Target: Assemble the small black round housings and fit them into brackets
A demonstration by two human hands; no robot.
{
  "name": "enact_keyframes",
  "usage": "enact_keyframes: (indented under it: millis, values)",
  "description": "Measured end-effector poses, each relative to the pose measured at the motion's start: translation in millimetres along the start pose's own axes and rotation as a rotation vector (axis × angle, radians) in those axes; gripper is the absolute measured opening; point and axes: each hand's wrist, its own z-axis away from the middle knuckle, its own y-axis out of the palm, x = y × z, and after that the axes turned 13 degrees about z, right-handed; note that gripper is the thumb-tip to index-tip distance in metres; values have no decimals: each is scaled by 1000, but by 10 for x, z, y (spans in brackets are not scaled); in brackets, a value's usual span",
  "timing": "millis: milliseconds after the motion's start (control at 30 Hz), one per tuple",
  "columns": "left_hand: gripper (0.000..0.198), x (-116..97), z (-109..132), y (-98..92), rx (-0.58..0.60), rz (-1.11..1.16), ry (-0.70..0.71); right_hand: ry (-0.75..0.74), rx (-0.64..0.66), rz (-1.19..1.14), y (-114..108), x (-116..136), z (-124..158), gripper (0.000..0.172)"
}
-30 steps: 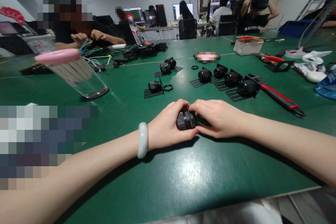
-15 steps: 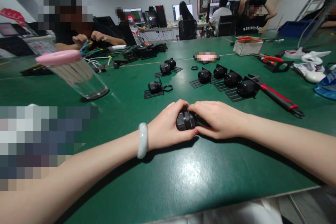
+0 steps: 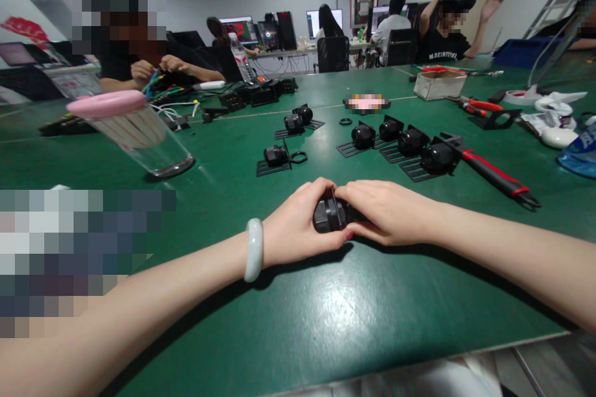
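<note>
Near the table's front edge, my left hand (image 3: 298,223) is closed around a black cable gland (image 3: 328,213) with a ribbed nut and a flat plate. From the other side my right hand (image 3: 388,214) grips the same piece, its fingers at the plate; what lies under that palm is mostly hidden. Beyond them stand similar black glands on slotted brackets: one (image 3: 275,155) beside a loose ring nut (image 3: 298,157), a pair (image 3: 298,121) farther back, and several more (image 3: 412,139) to the right. Another loose ring (image 3: 345,121) lies flat between the groups.
An adjustable wrench (image 3: 498,177) with red-black handle lies at right. A clear jar with pink lid (image 3: 112,103) stands left. A small box (image 3: 440,84), pliers (image 3: 479,104) and a blue bottle (image 3: 580,152) are farther right. A co-worker's hands (image 3: 156,69) handle wires across the table.
My hands and the gland stay almost in place; the right fingers have shifted slightly against it. At the back right, a person has raised one hand away from the head.
</note>
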Motion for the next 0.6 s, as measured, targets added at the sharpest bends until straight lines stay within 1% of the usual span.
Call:
enact_keyframes:
  millis: [167,367,600]
  values:
    - [43,3,9,7,-15,0,2,11,22,-6,-3,-2,-1,36]
    - [43,5,15,13,-32,36,-4,28,25,-35,3,1,-4,33]
    - [42,2,8,4,-2,11,-7,70,42,-57,9,11,-17,31]
